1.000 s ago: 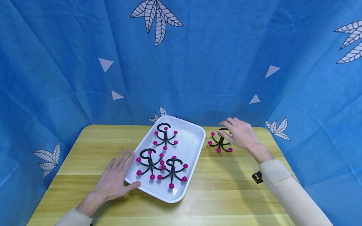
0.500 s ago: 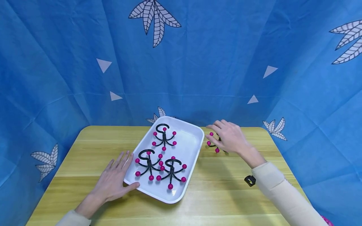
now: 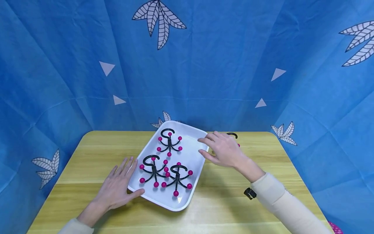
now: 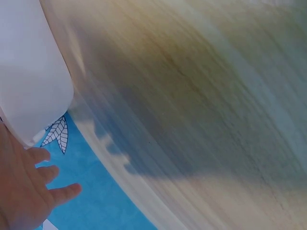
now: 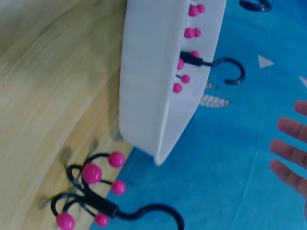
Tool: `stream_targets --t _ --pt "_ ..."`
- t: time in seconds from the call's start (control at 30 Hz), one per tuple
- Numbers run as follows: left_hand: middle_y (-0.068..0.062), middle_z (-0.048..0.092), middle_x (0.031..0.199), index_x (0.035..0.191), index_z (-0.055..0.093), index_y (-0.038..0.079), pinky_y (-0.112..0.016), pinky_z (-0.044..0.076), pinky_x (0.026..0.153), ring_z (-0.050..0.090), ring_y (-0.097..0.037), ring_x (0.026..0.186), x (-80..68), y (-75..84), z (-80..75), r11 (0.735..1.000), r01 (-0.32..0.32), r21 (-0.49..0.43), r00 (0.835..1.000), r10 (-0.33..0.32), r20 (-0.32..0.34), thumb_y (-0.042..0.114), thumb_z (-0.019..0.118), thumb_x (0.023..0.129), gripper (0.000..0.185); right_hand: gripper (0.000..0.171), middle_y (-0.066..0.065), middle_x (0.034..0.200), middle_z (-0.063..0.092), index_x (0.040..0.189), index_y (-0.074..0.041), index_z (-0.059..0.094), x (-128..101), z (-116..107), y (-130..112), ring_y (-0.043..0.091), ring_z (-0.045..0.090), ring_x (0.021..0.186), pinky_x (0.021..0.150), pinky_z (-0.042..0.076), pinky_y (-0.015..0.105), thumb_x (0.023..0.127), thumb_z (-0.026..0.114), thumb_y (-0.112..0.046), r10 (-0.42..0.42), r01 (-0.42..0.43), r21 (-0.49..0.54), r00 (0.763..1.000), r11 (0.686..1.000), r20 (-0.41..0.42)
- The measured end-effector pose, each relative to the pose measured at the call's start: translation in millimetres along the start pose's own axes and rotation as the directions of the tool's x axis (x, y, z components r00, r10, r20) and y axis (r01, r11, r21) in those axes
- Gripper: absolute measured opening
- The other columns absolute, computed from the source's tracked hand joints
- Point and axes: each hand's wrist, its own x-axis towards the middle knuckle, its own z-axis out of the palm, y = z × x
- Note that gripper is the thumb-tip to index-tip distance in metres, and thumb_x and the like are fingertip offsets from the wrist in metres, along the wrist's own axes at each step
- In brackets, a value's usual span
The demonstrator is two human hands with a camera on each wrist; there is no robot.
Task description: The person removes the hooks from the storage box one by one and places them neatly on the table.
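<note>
A white tray [image 3: 188, 138] lies at an angle on the wooden table, bearing three black hooks with curled tops and pink-balled legs: a far hook [image 3: 169, 142], a near-left hook [image 3: 154, 169] and a near-right hook [image 3: 177, 177]. My left hand [image 3: 115, 188] rests against the tray's left side, fingers straight and thumb at the near corner. Above the tray's right rim hovers my right hand [image 3: 223, 151], fingers loosely bent and holding nothing. Partly hidden behind it, another such hook [image 3: 232, 134] stands on the table; the right wrist view shows this table hook [image 5: 100, 205] whole.
A blue cloth [image 3: 190, 65] with leaf prints hangs behind and beside the table. Bare wood [image 3: 233, 208] shows right of the tray. A black strap piece [image 3: 250, 193] sits under the right sleeve. A pink patterned thing [image 3: 335, 228] peeks in at the lower right.
My right hand has moved left, from over the hook on the table to over the tray's right rim. That hook stays on the table. My left hand and the tray hold still.
</note>
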Motion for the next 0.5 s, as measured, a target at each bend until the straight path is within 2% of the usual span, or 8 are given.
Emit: stream_targets --t 0.2,0.5 --pt "-0.019 0.031 0.174 0.167 0.027 0.008 -0.069 0.034 0.125 0.029 -0.043 0.161 -0.5 1.3 -0.3 1.0 0.002 -0.005 1.0 -0.002 -0.006 0.081 0.06 0.087 0.114 0.035 0.0 0.098 0.076 0.116 -0.019 0.078 2.9 3.2 -17.7 0.018 0.07 0.082 0.062 0.057 0.029 0.095 0.07 -0.045 -0.032 0.032 0.014 0.999 0.999 -0.002" --pt "-0.018 0.032 0.173 0.167 0.029 0.007 -0.068 0.034 0.125 0.03 -0.043 0.161 -1.6 1.9 -1.4 1.0 0.003 -0.006 1.0 -0.003 -0.017 0.081 0.06 0.087 0.113 0.034 -0.005 0.102 0.078 0.116 -0.024 0.078 5.1 11.9 -43.7 0.015 0.072 0.088 0.068 0.061 0.028 0.093 0.073 -0.048 -0.061 0.061 0.006 0.996 0.998 0.063"
